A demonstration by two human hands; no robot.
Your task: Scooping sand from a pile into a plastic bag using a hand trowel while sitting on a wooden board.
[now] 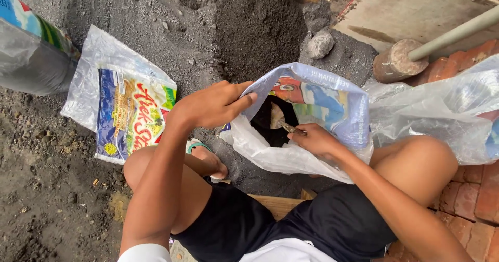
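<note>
A white plastic sack (332, 106) with a colourful print stands open between my knees, dark soil inside it. My left hand (213, 105) grips the sack's near left rim and holds the mouth open. My right hand (312, 139) reaches into the mouth from the right, its fingers closed on a small brownish tool handle (290, 128) that points into the dark inside. What the handle ends in is hidden in the sack.
A heap of dark sand (249, 28) rises ahead. A flat printed sack (122, 103) lies on the left, a filled sack (31, 49) at far left. On the right are a crumpled plastic sack (442, 109), a mallet (397, 60), red bricks (478, 194) and a stone (320, 44).
</note>
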